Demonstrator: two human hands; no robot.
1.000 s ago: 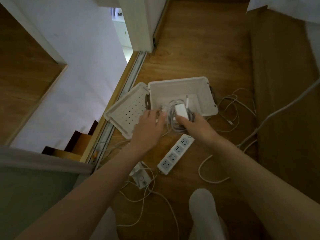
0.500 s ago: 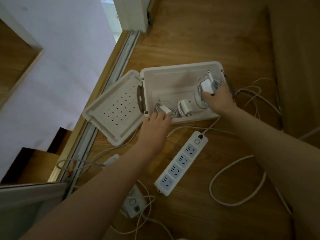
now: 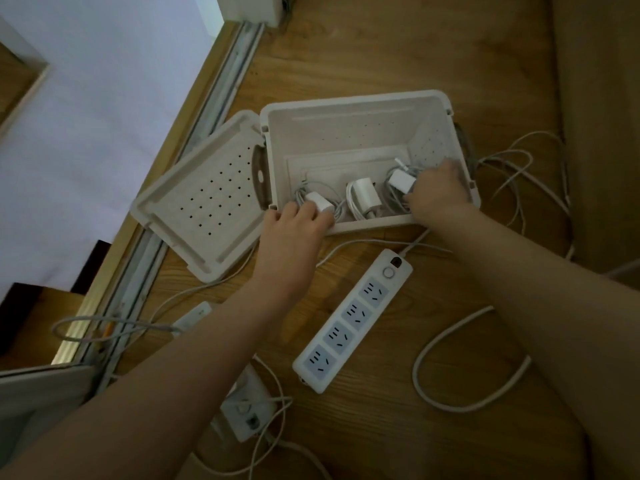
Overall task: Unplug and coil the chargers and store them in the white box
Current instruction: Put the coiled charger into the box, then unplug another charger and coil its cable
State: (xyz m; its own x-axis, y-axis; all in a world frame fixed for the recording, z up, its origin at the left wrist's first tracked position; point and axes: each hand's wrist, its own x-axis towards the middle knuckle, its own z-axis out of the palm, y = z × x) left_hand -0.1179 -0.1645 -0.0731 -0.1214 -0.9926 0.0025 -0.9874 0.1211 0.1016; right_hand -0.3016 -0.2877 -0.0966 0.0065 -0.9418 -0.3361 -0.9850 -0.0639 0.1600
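Down on the wooden floor point(image 3: 381, 57), white box point(image 3: 353, 102) open, lid point(image 3: 194, 202) flat to its left, right hand point(image 3: 437, 192) inside curled round the right charger point(image 3: 400, 180), left hand point(image 3: 294, 227) over the near rim touching the left charger point(image 3: 320, 203), grip unclear, middle charger point(image 3: 363, 195) between them, power strip point(image 3: 353, 317) nearer.

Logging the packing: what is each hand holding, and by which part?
The right hand grips a coiled charger by its cable loops, inside the white box. The left hand rests fingers on another charger's adapter; a grip cannot be told.
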